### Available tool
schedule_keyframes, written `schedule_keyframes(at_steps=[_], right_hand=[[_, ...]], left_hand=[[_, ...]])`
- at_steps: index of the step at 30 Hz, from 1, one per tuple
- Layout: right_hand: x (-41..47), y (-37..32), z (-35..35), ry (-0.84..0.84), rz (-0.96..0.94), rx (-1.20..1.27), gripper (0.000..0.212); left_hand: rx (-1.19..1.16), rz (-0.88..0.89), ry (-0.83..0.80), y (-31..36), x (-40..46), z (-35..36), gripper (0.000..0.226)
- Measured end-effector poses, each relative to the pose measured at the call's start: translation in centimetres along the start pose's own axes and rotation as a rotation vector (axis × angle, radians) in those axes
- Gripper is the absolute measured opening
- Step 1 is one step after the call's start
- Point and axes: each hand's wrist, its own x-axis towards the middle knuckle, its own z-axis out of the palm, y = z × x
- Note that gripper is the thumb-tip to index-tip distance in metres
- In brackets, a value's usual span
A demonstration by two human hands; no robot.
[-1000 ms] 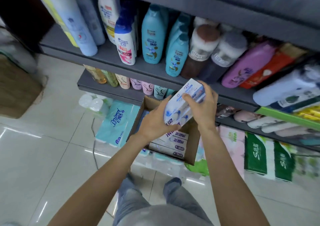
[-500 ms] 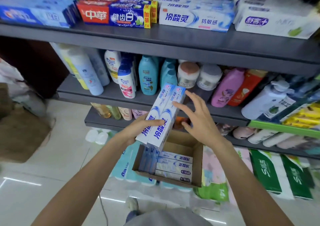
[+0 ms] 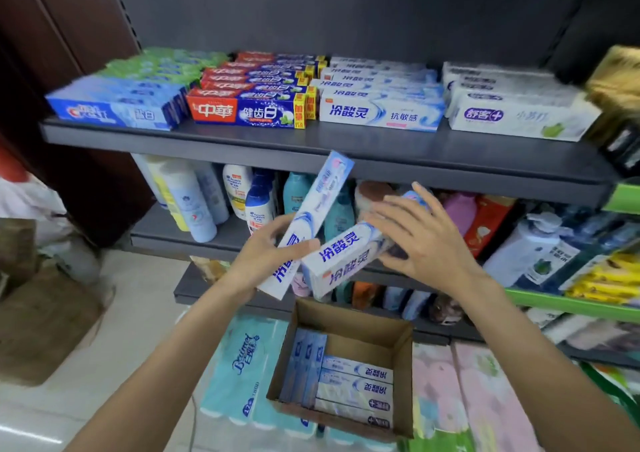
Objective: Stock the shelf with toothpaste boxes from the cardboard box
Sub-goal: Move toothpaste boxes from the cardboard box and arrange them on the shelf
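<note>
Starting at the left, the left hand (image 3: pixel 268 261) is clamping the lower part of a tilted toothpaste box (image 3: pixel 308 223), thumb across its face and fingers behind, so its grip is closing around that box alone while the top end is pointing up toward the edge of the grey shelf (image 3: pixel 311 155). The likeliest slip, as I judge it, is coming from that low hold: the long box is leaning with most of its length unsupported, and it could pivot or knock the shelf lip on the way up. Just to the right, a second toothpaste box (image 3: pixel 346 261) is lying slanted and touching the first one, and the right hand (image 3: pixel 426 240) is resting on its far end with fingers spread wide; that grip is looking open and flat rather than wrapped, though I cannot tell what the palm is doing underneath. If the two boxes are separating now, this second one is probably at the greater risk of dropping back toward the cardboard box (image 3: pixel 401 375) below, where more packs are sitting. On the shelf above, the matching white-and-blue row (image 3: pixel 381 112) is offering the obvious slot, and a misaimed push there could be shunting neighbouring rows.
</note>
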Motion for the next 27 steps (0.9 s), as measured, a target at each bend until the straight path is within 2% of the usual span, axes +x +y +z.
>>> schedule_keyframes(at_steps=[4, 7, 10, 12, 14, 17, 19, 22, 24, 26, 27], right_hand=[[1.6, 4.3, -2.9, 0.043, 0.191, -0.099, 0.048], [4.4, 7.6, -4.0, 0.006, 0.326, -0.176, 0.055], [7.7, 10.3, -3.0, -0.085, 0.42, -0.156, 0.059], [9.3, 11.6, -1.3, -0.134, 0.415, -0.112, 0.052], [10.3, 12.4, 0.4, -0.144, 0.403, -0.027, 0.034], [10.8, 12.4, 1.0, -0.18, 0.479, 0.046, 0.027], [10.6, 12.1, 0.4, -0.077, 0.527, 0.131, 0.034], [10.2, 11.0, -2.7, 0.111, 0.63, 0.592, 0.055], [9.8, 10.5, -4.4, 0.055, 0.595, 0.809, 0.067], [8.9, 10.6, -4.8, -0.04, 0.502, 0.728, 0.061], [8.4, 11.1, -4.6, -0.043, 0.489, 0.64, 0.053]], left_hand=[[0.074, 0.147, 0.099, 2.5, 0.7, -2.9, 0.06], [0.108, 0.171, 0.156, 3.7, 1.4, -3.9, 0.065], [0.118, 0.198, 0.149, 4.9, 1.8, -3.7, 0.053], [0.13, 0.213, 0.128, 5.7, 2.1, -3.4, 0.042], [0.171, 0.253, 0.108, 6.5, 2.5, -3.1, 0.03], [0.269, 0.297, 0.107, 7.8, 3.5, -2.7, 0.037], [0.361, 0.312, 0.065, 9.1, 4.5, -2.6, 0.036], [0.593, 0.368, -0.078, 11.9, 6.6, -2.6, 0.017], [0.79, 0.434, -0.163, 14.0, 8.3, -1.9, 0.027], [0.933, 0.524, -0.242, 15.5, 10.2, -0.8, 0.046], [0.974, 0.569, -0.275, 16.1, 11.1, -0.1, 0.048]])
